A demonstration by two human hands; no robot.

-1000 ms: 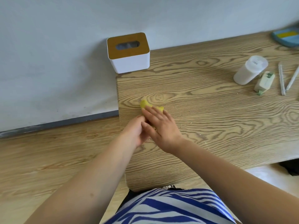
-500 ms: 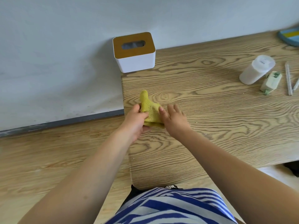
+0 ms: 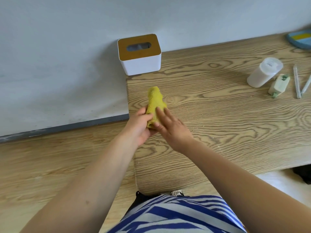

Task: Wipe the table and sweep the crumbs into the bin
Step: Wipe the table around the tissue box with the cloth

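Item: yellow cloth (image 3: pixel 155 105), bunched into a rough upright roll, raised just above the near-left corner of the wooden table (image 3: pixel 218 125), on the near side of the white tissue box (image 3: pixel 139 54) that stands at the table's far-left corner.

Left hand (image 3: pixel 140 126): at the table's left edge, fingers and thumb curled round the lower end of the cloth, gripping it.

Right hand (image 3: pixel 171 126): just right of the cloth, fingers straight and slightly spread, their tips laid against its side; not gripping.

Crumbs (image 3: pixel 193 130): pale specks scattered on the table right of the hands; small and faint, so their full spread probably runs wider than can be made out.

Bin: not in view.

Other items, all well right of the tissue box: a white bottle (image 3: pixel 264 73), a small pale-green gadget (image 3: pixel 279 85) just beside it, two slim pens (image 3: pixel 297 84), and a blue item (image 3: pixel 301 39) at the far-right edge.

Step in hand, as judged: shaping the cloth into a usable pad. Advice: fold it flat and broad rather than rolled, keep one clean face downward, then press evenly and draw the crumbs in overlapping strokes toward one table edge, clear of the bottle and pens.
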